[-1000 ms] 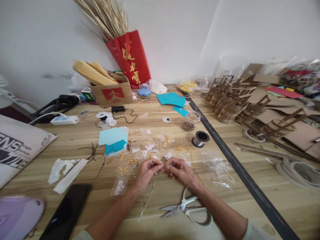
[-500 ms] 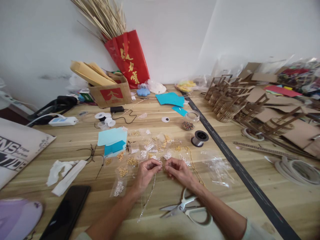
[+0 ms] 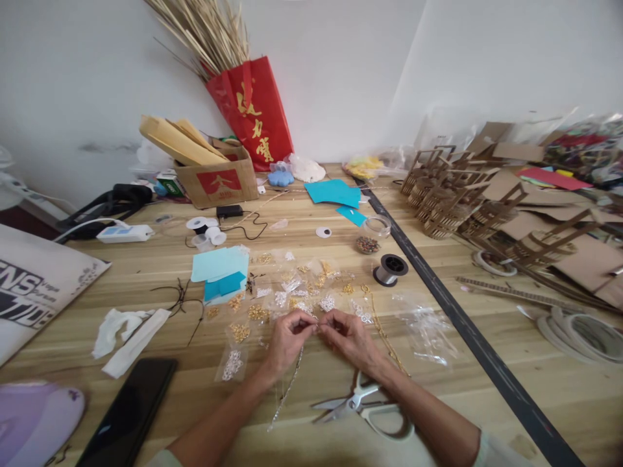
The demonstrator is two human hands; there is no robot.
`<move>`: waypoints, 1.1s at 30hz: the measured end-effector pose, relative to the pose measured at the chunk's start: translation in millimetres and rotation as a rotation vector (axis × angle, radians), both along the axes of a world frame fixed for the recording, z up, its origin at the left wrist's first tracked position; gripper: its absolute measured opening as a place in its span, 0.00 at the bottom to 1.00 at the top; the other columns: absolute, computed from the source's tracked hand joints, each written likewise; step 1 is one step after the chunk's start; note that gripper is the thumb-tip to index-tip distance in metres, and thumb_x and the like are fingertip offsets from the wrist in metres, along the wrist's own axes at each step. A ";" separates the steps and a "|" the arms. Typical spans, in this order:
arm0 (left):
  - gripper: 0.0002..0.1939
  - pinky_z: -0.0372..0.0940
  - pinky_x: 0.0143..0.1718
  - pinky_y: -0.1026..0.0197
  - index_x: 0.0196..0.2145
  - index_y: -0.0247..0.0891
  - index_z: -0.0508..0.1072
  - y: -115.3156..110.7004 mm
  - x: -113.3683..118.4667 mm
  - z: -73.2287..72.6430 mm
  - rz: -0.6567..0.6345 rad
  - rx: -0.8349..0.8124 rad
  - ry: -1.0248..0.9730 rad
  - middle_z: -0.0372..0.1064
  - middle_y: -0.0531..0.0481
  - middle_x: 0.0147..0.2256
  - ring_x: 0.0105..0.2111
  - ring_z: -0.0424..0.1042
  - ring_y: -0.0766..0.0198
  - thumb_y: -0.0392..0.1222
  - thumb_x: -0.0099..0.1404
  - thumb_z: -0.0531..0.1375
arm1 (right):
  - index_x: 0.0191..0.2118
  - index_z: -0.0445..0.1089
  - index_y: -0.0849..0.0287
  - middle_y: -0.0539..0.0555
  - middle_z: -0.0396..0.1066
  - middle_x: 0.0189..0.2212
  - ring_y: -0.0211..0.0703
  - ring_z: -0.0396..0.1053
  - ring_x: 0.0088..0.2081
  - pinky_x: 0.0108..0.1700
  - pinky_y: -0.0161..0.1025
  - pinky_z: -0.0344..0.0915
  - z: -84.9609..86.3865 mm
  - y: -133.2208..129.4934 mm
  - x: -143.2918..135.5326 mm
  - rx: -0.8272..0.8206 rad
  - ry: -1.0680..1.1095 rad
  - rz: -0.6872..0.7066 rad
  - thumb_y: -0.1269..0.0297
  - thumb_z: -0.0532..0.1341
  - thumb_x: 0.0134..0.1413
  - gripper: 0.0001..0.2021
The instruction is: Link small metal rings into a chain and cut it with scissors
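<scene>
My left hand (image 3: 288, 338) is closed in a pinch on a silver chain (image 3: 291, 387), which hangs from under its fingers toward the front of the table. My right hand (image 3: 349, 336) meets it fingertip to fingertip, also pinched; whatever lies between its fingers is too small to make out. Below the right wrist lie white-handled scissors (image 3: 357, 405) with parted blades. A gold chain (image 3: 382, 327) runs beside the right forearm. Just beyond both hands are small bags of silver findings (image 3: 327, 302) and gold findings (image 3: 257, 312).
A spool of wire (image 3: 390, 269) and a jar of beads (image 3: 367, 244) stand behind the right hand. Blue cards (image 3: 219, 266) lie at the left, a black phone (image 3: 129, 412) at the near left. Clear plastic bags (image 3: 428, 331) and small woven baskets (image 3: 448, 207) are to the right.
My right hand has moved slightly left, so the fingertips of both hands now meet where a small gap was. The silver chain still hangs from the left hand.
</scene>
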State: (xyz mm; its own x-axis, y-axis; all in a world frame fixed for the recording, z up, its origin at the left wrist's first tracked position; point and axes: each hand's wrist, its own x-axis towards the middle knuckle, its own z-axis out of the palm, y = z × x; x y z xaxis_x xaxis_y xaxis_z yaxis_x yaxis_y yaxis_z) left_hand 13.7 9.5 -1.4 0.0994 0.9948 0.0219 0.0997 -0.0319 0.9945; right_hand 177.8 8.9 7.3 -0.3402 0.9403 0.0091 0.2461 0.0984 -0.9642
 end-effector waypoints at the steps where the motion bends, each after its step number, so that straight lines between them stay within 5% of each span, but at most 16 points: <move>1: 0.01 0.64 0.29 0.65 0.25 0.34 0.76 -0.3 0.3 0.5 0.000 -0.009 0.003 0.72 0.49 0.24 0.26 0.70 0.64 0.33 0.51 0.63 | 0.29 0.68 0.62 0.46 0.60 0.18 0.34 0.56 0.21 0.24 0.32 0.52 -0.5 -0.1 -0.1 0.018 -0.015 -0.003 0.63 0.58 0.55 0.09; 11: 0.12 0.67 0.33 0.64 0.35 0.34 0.73 -3.4 4.0 -1.3 0.027 -0.094 -0.113 0.72 0.50 0.28 0.29 0.72 0.64 0.33 0.50 0.64 | 0.27 0.66 0.62 0.46 0.59 0.19 0.34 0.56 0.22 0.25 0.32 0.52 -0.9 1.0 1.1 0.059 -0.051 0.001 0.64 0.57 0.55 0.09; 20: 0.12 0.67 0.34 0.63 0.33 0.35 0.73 -1.6 4.1 1.4 0.040 -0.137 -0.175 0.72 0.50 0.28 0.30 0.72 0.64 0.31 0.48 0.64 | 0.29 0.66 0.62 0.45 0.59 0.17 0.32 0.56 0.19 0.21 0.31 0.52 -7.2 5.0 3.5 -0.141 0.085 0.020 0.54 0.60 0.54 0.14; 33: 0.07 0.66 0.32 0.63 0.29 0.34 0.73 -2.9 4.2 5.2 -0.007 -0.138 -0.149 0.72 0.50 0.26 0.28 0.71 0.64 0.34 0.49 0.65 | 0.29 0.67 0.62 0.47 0.64 0.18 0.32 0.60 0.19 0.22 0.31 0.58 1.1 6.4 2.8 -0.221 0.164 0.032 0.47 0.62 0.48 0.20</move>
State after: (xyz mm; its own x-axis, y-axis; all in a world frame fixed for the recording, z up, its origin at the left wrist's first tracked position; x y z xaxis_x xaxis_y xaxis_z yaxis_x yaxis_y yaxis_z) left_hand 17.9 6.6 3.8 0.1120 0.9887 -0.0995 -0.0484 0.1055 0.9932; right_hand 180.6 15.3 8.4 -0.3805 0.9144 -0.1379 0.0848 -0.1139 -0.9899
